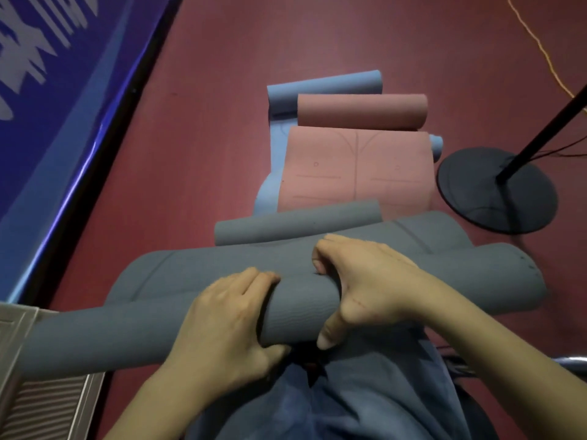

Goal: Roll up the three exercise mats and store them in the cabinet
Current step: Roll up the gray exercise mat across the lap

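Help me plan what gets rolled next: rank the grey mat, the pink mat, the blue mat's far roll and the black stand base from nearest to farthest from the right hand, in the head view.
1. Grey mat: gripped by the right hand.
2. Pink mat: ahead, just beyond the grey mat.
3. Black stand base: ahead to the right.
4. Blue mat's far roll: farthest ahead, behind the pink roll.

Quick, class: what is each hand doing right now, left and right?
Left hand: fingers curled round the grey mat roll, gripping it.
Right hand: also gripping the grey mat roll, thumb underneath.
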### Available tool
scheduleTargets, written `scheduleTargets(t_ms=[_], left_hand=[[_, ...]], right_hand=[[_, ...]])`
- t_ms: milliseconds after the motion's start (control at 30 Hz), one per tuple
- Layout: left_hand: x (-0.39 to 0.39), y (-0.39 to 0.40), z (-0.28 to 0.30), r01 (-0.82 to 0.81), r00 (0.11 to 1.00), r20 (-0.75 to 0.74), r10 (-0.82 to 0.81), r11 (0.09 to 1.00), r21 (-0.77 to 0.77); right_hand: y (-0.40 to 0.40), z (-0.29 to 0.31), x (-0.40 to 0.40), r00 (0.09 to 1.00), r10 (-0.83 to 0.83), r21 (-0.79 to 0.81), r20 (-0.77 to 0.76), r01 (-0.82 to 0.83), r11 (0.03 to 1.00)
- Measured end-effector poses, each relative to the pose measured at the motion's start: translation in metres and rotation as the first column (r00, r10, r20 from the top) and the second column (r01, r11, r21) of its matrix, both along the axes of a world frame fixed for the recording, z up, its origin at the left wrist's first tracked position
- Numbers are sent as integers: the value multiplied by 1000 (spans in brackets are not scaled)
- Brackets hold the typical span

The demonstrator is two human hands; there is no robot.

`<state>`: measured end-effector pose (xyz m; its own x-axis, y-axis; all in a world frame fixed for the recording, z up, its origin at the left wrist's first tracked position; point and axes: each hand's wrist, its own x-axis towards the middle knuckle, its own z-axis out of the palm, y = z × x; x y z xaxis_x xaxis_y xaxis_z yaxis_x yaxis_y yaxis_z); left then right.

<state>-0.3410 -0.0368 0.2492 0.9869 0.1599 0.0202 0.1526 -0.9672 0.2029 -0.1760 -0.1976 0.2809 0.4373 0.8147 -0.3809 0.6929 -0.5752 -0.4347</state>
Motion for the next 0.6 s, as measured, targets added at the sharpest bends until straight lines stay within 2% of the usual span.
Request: scheduleTargets(t_ms=[133,233,367,500,600], left_hand=[[-1,-25,-11,-67,991,-105,87,982,176],[5,-25,-18,-132,985,-95,147,980,151],[13,-6,-24,-110,992,-46,118,983,150],[39,10,-6,-22,973,-223,53,990,140],[64,24,7,7,936,-352,16,998,65]], right_hand=[[6,1,13,990,-94,41,-105,99,994],[7,-2,12,989,-116,54,-97,121,991],[10,-6,13,992,-124,92,-35,127,988],[6,1,16,989,-128,54,78,124,991],[6,-5,10,955,-47,24,292,41,999]])
